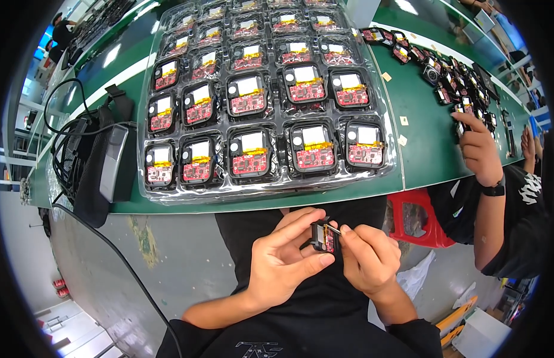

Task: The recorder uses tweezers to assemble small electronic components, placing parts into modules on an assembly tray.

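Head view: left hand [283, 262] grips small black module with red circuit board [325, 236]; right hand [369, 259] pinches its edge, best worked gently while the left keeps it steady.

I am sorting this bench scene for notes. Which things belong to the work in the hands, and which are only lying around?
In use:
- small black module, held by left hand
- right hand, fingertips at the module
- clear tray of similar modules

Lying about:
- black cables and pouch
- red stool
- loose modules beside a co-worker's hand

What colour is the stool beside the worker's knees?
Red, a plastic stool on the floor beneath the green table; the head view shows it.
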